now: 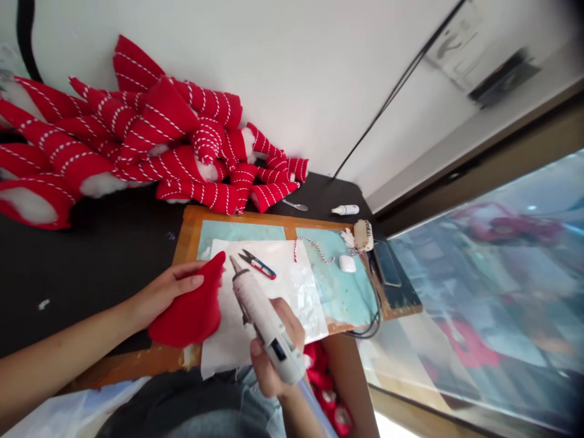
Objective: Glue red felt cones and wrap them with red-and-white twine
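Observation:
My left hand point(176, 289) pinches a piece of red felt point(198, 310) near its upper edge, over the left side of the white paper point(292, 267). In my right hand point(278, 347) is a white hot glue gun point(262, 310), gripped round its body. Its nozzle points up and left, close to the felt's right edge but apart from it. Thread snips point(259, 264) with dark blades lie on the paper just beyond the nozzle. A red-and-white twisted cord point(314, 244) curls on the board to the right.
Stuffed red pieces with white cord stripes point(173, 134) are heaped along the wall. A small white bottle point(345, 210), a plastic spoon point(295, 205), a white case point(347, 263) and a phone point(387, 263) lie around the wooden-framed board point(186, 234). A cable loops at its right edge.

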Available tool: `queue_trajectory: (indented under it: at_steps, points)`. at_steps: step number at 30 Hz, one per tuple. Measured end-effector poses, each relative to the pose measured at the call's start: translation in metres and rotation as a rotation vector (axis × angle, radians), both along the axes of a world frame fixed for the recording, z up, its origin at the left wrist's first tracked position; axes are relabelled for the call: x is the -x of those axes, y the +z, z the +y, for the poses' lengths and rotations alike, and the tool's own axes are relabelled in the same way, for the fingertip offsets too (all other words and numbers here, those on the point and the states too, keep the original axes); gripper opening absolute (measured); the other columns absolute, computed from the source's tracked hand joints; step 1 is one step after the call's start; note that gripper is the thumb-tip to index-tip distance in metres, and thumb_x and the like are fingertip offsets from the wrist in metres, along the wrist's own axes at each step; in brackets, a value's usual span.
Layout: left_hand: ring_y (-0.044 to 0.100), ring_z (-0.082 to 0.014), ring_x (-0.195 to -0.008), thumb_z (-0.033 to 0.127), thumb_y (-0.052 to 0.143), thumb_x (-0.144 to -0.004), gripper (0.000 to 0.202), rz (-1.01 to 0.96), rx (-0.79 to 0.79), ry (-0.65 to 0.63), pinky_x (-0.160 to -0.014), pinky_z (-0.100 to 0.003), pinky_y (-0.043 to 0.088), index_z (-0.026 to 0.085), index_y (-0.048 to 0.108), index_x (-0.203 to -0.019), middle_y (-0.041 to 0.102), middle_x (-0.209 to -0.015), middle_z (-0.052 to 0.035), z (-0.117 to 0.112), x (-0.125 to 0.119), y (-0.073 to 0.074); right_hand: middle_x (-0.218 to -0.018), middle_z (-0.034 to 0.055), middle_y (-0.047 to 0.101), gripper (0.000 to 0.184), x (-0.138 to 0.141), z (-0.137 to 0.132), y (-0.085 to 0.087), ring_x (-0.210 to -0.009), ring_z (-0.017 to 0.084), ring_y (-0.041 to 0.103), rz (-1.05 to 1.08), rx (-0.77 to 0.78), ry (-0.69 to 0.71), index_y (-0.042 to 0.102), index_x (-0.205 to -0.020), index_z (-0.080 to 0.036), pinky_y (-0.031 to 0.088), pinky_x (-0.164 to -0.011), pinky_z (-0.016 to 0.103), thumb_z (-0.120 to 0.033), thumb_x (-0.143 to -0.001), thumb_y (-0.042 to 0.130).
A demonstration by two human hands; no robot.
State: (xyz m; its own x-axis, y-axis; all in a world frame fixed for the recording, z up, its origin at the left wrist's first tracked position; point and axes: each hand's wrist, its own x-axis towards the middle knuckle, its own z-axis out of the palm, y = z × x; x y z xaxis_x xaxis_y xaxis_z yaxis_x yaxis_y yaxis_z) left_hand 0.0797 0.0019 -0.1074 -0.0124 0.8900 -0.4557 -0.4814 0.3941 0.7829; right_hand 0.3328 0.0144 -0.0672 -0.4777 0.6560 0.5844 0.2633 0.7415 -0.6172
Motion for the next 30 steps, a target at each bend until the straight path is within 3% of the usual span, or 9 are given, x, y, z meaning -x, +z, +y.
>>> queue_trajectory:
  at_steps: [6, 10, 15, 23, 30]
  points:
    - [0.076, -0.0230, -0.066, 0.059, 0.106, -0.052, 0.057, 0.029, -0.004, -0.024, -0.059, -0.027, 0.061, 0.021, 0.089, -0.091, 0.086, -0.085, -0.0091, 0.001, 0.000, 0.003, -0.078, 0.0045, 0.054, 0.024, -0.002, -0.001, -0.007, -0.069, 0.023, 0.059, -0.104, 0.077, -0.023, 0.060, -0.083, -0.023, 0.049, -0.058, 0.037, -0.037, -0.099, 0.050]
    - [0.076, -0.0216, -0.066, 0.061, 0.106, -0.050, 0.059, 0.037, 0.004, -0.030, -0.059, -0.026, 0.060, 0.021, 0.090, -0.091, 0.087, -0.085, -0.0091, 0.001, 0.000, 0.002, -0.079, 0.0048, 0.054, 0.027, -0.002, -0.004, -0.008, -0.070, 0.023, 0.058, -0.087, 0.104, -0.033, 0.061, -0.086, -0.023, 0.048, -0.058, 0.037, -0.038, -0.102, 0.046]
    - [0.076, -0.0194, -0.063, 0.062, 0.106, -0.049, 0.066, 0.048, 0.029, -0.018, -0.057, -0.024, 0.060, 0.020, 0.089, -0.097, 0.087, -0.088, -0.0089, 0.001, 0.000, 0.000, -0.079, 0.0034, 0.054, 0.015, -0.001, -0.004, -0.010, -0.070, 0.022, 0.057, -0.118, 0.045, -0.014, 0.061, -0.088, -0.023, 0.046, -0.057, 0.035, -0.035, -0.097, 0.059]
    - [0.075, -0.0168, -0.064, 0.061, 0.107, -0.046, 0.061, 0.012, 0.028, -0.008, -0.058, -0.021, 0.060, 0.023, 0.088, -0.090, 0.084, -0.078, -0.0021, 0.002, -0.001, 0.004, -0.076, 0.0035, 0.053, 0.015, 0.002, -0.002, -0.003, -0.067, 0.022, 0.055, -0.006, 0.025, 0.022, 0.056, -0.086, -0.023, 0.038, -0.055, 0.035, -0.029, -0.097, 0.048]
    - [0.075, -0.0181, -0.062, 0.058, 0.107, -0.047, 0.063, 0.017, 0.048, 0.016, -0.057, -0.024, 0.060, 0.022, 0.086, -0.093, 0.084, -0.078, -0.0021, 0.000, -0.004, 0.008, -0.077, 0.0033, 0.053, 0.011, 0.005, 0.000, 0.001, -0.068, 0.022, 0.055, -0.006, -0.026, 0.011, 0.053, -0.087, -0.023, 0.038, -0.056, 0.036, -0.024, -0.096, 0.045]
